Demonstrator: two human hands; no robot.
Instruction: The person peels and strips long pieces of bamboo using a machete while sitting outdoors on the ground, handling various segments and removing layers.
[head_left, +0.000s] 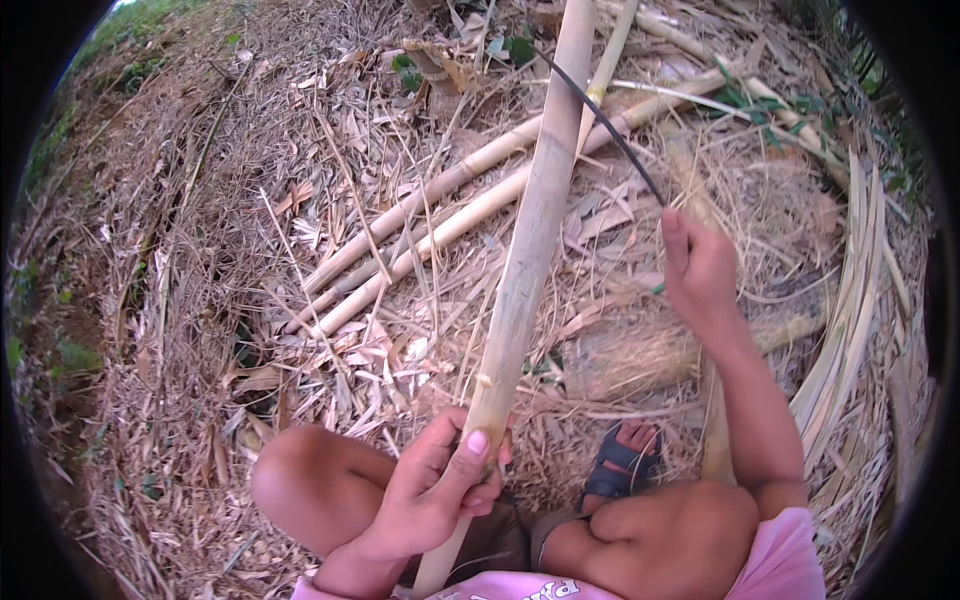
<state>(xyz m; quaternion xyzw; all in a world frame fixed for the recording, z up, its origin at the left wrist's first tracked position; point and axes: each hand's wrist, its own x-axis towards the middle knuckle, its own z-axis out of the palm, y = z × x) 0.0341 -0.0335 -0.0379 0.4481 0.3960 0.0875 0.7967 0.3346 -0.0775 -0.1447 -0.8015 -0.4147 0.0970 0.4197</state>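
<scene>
My left hand [440, 485] is wrapped round the lower part of a long bamboo pole [520, 270], its thumb lying along the top. The pole slants up and away from my lap, past the upper edge of the view. My right hand [700, 265] is closed in a fist, further out and to the right. From that fist a thin, dark, curved blade [625, 150], like a knife seen edge-on, reaches up and left across the pole's upper part. The grip inside the fist is hidden. Whether the blade touches the pole, I cannot tell.
Several cut bamboo poles [430, 240] lie crosswise behind the held one. Long pale bamboo strips [850, 310] are heaped at the right. Dry leaves and shavings [400, 350] cover the ground. My sandalled foot [620, 465] and bent knees are close below the hands.
</scene>
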